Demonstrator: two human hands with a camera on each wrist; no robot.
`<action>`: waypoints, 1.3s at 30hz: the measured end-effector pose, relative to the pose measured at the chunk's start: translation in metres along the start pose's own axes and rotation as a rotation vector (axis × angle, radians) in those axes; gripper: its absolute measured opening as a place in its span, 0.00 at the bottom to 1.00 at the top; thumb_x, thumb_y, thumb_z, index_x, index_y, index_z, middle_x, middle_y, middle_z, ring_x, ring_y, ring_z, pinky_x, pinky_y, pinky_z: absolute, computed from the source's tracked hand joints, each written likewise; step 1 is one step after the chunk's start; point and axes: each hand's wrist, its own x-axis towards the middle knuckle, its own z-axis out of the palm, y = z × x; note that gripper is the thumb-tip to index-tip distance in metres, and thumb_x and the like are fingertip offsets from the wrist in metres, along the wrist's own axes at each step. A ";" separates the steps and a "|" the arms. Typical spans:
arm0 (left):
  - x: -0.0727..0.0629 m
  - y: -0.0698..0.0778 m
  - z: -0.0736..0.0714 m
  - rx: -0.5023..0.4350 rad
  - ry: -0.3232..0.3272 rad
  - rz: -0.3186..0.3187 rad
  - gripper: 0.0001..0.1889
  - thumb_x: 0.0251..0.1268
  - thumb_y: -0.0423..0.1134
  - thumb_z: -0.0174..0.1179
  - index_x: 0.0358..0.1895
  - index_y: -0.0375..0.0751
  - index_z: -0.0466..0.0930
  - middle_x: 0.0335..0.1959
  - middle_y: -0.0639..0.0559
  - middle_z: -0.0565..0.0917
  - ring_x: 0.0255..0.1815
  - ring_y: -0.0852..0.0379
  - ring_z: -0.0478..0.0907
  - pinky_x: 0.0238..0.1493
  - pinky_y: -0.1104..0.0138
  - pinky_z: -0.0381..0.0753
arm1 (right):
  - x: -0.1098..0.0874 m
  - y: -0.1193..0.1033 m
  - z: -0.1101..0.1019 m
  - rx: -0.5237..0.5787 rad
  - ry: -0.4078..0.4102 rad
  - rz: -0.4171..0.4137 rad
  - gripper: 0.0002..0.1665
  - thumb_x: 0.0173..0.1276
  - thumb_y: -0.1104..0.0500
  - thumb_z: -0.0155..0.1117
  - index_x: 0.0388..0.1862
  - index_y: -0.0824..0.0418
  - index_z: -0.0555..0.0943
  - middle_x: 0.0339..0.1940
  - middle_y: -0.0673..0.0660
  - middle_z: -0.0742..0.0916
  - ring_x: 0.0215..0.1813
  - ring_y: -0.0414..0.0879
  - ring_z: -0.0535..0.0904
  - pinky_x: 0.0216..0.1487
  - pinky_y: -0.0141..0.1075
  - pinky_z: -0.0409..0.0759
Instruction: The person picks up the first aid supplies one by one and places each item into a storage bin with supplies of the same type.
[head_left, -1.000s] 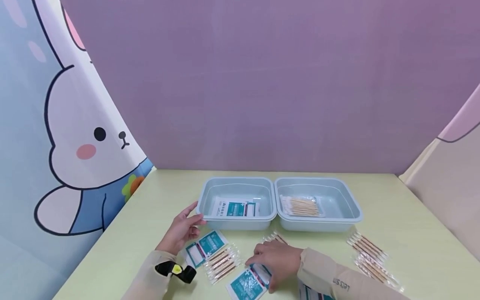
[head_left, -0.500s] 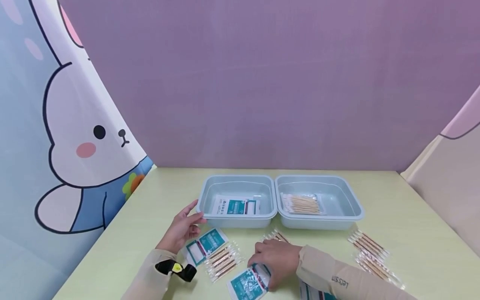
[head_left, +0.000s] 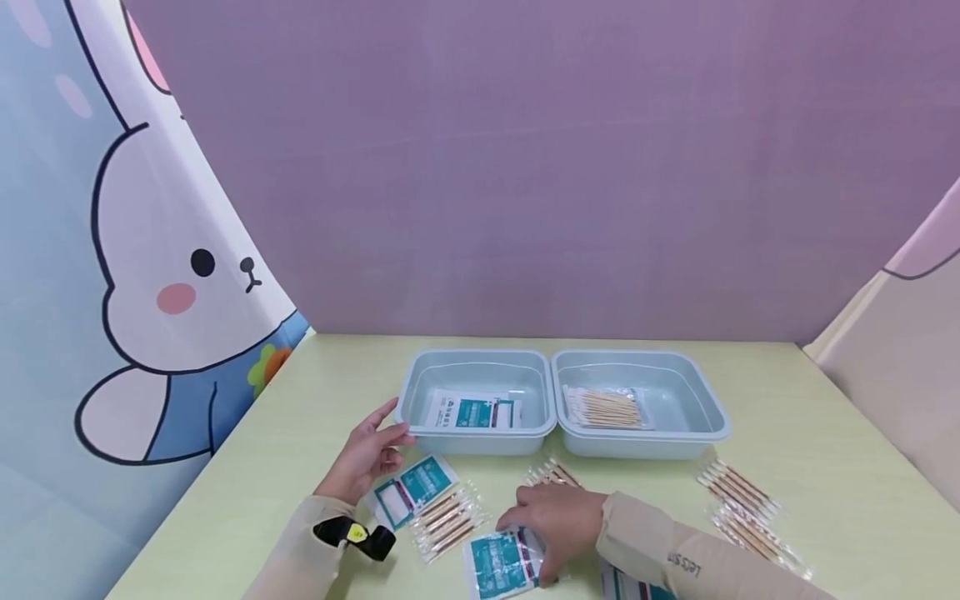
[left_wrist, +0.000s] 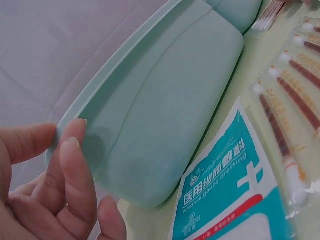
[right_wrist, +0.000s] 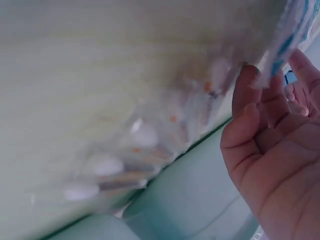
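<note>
In the head view my left hand [head_left: 363,458] holds the front left corner of the left blue plastic basin [head_left: 480,444], thumb at the rim. My right hand [head_left: 558,525] pinches the right end of a teal-and-white gauze dressing packet [head_left: 498,565] over the table. The right wrist view shows this packet [right_wrist: 287,45] at the fingertips. Another gauze dressing packet [left_wrist: 220,185] lies below my left hand, beside a packet of brown-stemmed swabs [head_left: 448,523]. More swabs [head_left: 553,473] lie just beyond my right hand, partly hidden by it.
Inside the left basin lies a gauze packet [head_left: 476,412]. The right basin [head_left: 637,448] touches it and holds a bag of cotton swabs [head_left: 607,410]. Two swab packets [head_left: 738,487] lie at the right. Under my right sleeve another teal packet [head_left: 630,587] shows. A purple panel [head_left: 525,167] stands behind.
The gauze packet in my right hand has turned a little and shifted slightly to the right. My left hand keeps its place at the basin.
</note>
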 end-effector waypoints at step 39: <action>0.001 -0.002 -0.001 -0.037 -0.011 -0.001 0.31 0.72 0.38 0.54 0.75 0.47 0.55 0.27 0.54 0.85 0.19 0.60 0.72 0.30 0.69 0.72 | -0.004 0.013 -0.029 0.668 0.247 -0.095 0.29 0.61 0.64 0.66 0.60 0.71 0.73 0.48 0.60 0.85 0.35 0.33 0.79 0.45 0.30 0.78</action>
